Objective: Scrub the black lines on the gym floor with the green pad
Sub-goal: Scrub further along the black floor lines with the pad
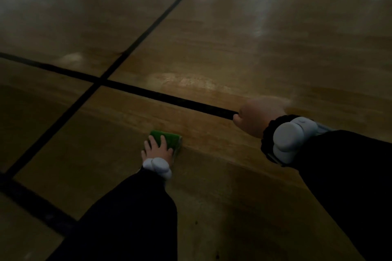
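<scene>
The floor (212, 48) is wood, varnished to a gloss that throws back pale streaks of light far off, with a duller, scuffed whitish patch (182, 82) beside one line. The lines (148, 93) look like matt black paint or tape. The pad (168, 138) has a coarse green matt face. Both sleeves (131, 214) are dark matt cloth; smooth pale-grey plastic units (286, 140) sit at the wrists.

Wooden gym floor (233, 53), crossing black lines (169, 97), green pad (168, 138) (off the lines)

Black sleeves (131, 207); grey-white lobed wrist devices (285, 142), both arms.
</scene>
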A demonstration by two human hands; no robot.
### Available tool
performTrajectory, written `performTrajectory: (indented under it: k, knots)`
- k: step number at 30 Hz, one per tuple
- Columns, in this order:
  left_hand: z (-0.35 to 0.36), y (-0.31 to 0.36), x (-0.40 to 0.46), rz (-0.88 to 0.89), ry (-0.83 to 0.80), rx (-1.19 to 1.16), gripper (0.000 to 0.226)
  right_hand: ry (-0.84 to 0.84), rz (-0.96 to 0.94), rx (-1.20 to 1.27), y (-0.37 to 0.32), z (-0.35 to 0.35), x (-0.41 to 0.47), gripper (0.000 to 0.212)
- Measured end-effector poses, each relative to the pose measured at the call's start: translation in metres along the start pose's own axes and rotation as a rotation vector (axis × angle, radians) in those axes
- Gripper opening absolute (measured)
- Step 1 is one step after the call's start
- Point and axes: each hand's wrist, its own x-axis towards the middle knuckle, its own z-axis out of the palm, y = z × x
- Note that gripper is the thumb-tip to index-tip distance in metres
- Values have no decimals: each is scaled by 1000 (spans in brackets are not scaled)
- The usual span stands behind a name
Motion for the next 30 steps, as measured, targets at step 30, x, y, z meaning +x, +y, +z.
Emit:
performTrajectory:
  k: [30]
  knots:
    - [14,-13,-54,139,-77,49,63,-394,-204,80,-68,106,-25,65]
